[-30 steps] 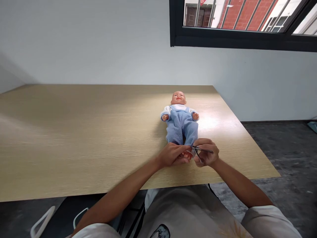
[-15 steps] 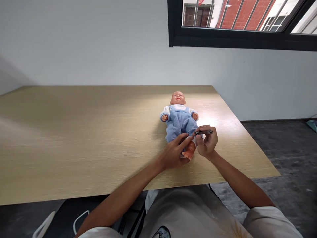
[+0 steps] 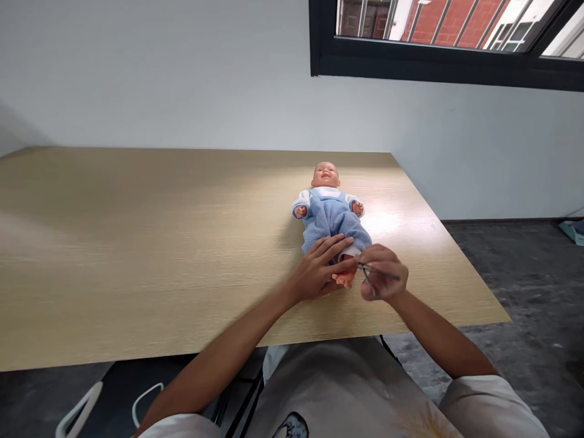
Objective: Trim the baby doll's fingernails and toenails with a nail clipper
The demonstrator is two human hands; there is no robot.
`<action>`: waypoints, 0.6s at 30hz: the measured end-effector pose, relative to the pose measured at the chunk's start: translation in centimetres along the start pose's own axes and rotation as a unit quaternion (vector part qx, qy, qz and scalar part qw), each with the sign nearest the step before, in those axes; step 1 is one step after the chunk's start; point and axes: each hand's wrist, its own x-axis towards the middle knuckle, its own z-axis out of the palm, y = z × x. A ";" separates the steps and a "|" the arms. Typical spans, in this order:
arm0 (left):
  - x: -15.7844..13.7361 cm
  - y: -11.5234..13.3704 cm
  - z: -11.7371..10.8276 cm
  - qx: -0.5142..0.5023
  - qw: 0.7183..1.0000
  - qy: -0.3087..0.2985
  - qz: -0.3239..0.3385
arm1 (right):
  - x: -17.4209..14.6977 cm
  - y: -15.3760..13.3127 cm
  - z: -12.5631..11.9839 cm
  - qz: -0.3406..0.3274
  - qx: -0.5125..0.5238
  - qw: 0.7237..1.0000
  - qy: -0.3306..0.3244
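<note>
A baby doll (image 3: 332,213) in blue fleece overalls and a white top lies face up, its feet towards me. My left hand (image 3: 314,267) holds its lower leg, fingers stretched across the trouser cuff and ankle and the thumb low by the bare foot (image 3: 344,278). Beside that foot, on its right, my right hand (image 3: 385,272) pinches what looks like a dark metal nail clipper (image 3: 383,272). Two thin arms of it spread in a V from a joint near my left fingertips. Motion blurs its detail, and whether it touches the doll I cannot tell.
The doll lies on a pale wooden table (image 3: 159,267), whose right edge slants close past my right hand. Behind are a grey wall (image 3: 182,73) and a dark-framed barred window (image 3: 424,67). A dark chair (image 3: 137,383) is below the front edge.
My right hand has turned and come nearer to me, so the tool now shows as a spread V. My left fingers have stretched higher over the cuff. The view has tilted slightly.
</note>
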 end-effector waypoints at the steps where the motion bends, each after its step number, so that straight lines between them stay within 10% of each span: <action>1: 0.0 -0.1 0.0 0.002 1.000 0.001 -0.007 | 0.2 -0.2 -0.2 -0.059 0.001 0.998 -0.032; 18: 0.1 -1.1 -1.1 0.003 1.000 -0.005 -0.024 | -0.2 0.1 -0.1 -0.155 -0.045 0.981 -0.112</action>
